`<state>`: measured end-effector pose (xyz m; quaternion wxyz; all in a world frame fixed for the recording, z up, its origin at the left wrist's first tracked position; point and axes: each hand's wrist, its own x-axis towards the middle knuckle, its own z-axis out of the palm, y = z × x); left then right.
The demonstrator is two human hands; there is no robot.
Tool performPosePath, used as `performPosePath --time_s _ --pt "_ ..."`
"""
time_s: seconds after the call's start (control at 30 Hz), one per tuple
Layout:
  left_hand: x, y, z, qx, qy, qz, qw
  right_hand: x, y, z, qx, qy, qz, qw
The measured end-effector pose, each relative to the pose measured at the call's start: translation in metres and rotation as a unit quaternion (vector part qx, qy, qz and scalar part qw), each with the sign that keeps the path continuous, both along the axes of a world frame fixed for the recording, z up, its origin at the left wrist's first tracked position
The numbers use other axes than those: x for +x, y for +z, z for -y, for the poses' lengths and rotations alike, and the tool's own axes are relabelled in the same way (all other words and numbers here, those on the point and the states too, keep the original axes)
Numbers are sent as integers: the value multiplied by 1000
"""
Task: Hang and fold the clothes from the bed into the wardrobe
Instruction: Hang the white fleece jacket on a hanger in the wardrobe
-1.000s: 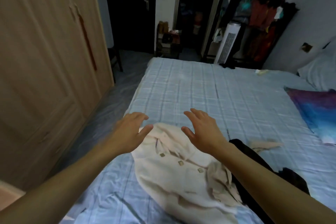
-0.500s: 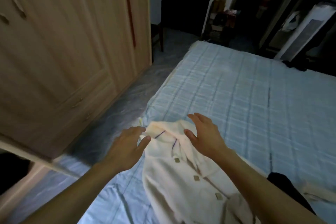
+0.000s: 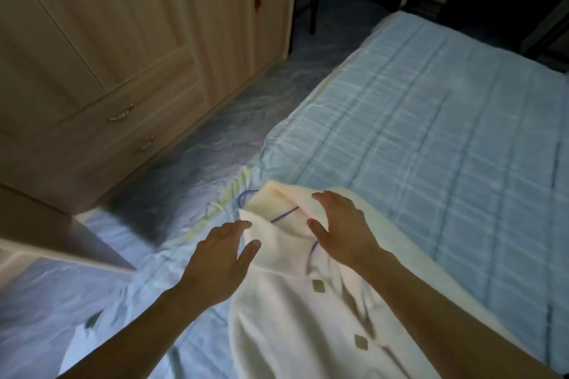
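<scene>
Flat quilt of the bed (image 3: pixel 437 132) is running from 12 to 3 o'clock, giving the hands free sweep there. The cream shirt (image 3: pixel 286 326) is taking up 5 to 6 o'clock, with the left hand (image 3: pixel 218 258) and right hand (image 3: pixel 341 231) spreading over its collar. The wardrobe (image 3: pixel 123 40) is walling off 9 to 11 o'clock, leaving only a narrow floor strip (image 3: pixel 215 138) beside the bed. A wooden panel edge (image 3: pixel 37 224) is jutting in at 8 o'clock, pinching that lane. Dark chair legs (image 3: pixel 312 9) are blocking its far end at 12.
</scene>
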<state>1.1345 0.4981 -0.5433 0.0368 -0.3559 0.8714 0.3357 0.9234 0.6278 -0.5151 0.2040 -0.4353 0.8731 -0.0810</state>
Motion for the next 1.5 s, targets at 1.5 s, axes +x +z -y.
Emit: performPosePath --time_s 1.5 --pt "-39 -79 -33 53 130 -165 976 -70 -71 39 92 144 -91 981"
